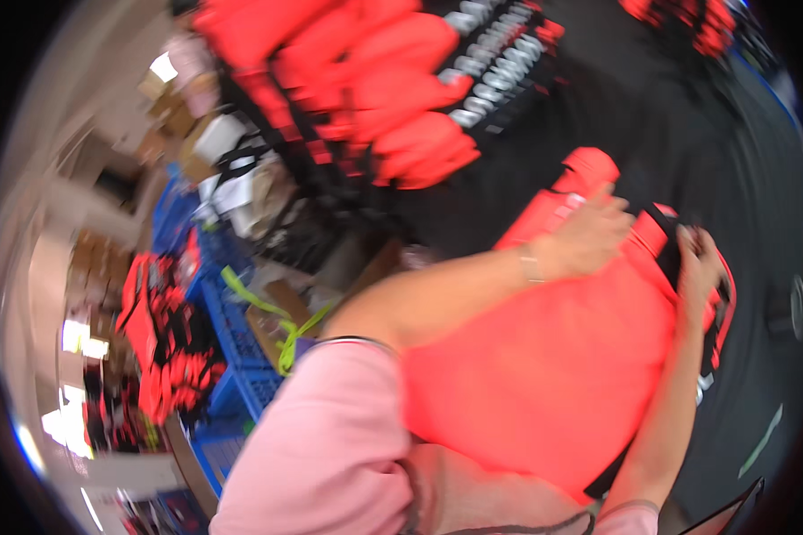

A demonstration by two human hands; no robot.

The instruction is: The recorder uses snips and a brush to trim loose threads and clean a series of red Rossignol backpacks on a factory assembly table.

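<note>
A bright red-orange vest-like garment (535, 374) with black parts lies spread on the dark table before me, its lower end close to my body. Across its upper part reaches my left hand (595, 232), blurred, with its fingers stretched over the fabric beside a narrow shoulder piece. At the garment's right upper edge my right hand (701, 263) is closed on a black-trimmed part of it. Fingertips and the exact piece held there are partly hidden. Black fabric shows beneath the garment's right side.
Rows of similar red-orange and black garments (410, 98) lie at the table's far side, another bundle (705, 27) at far right. Blue crates (236, 348) stand to my left, with a yellow-green strap (285, 343) in one. More garments (165, 334) are piled beyond them. The black table cover (740, 178) extends rightward.
</note>
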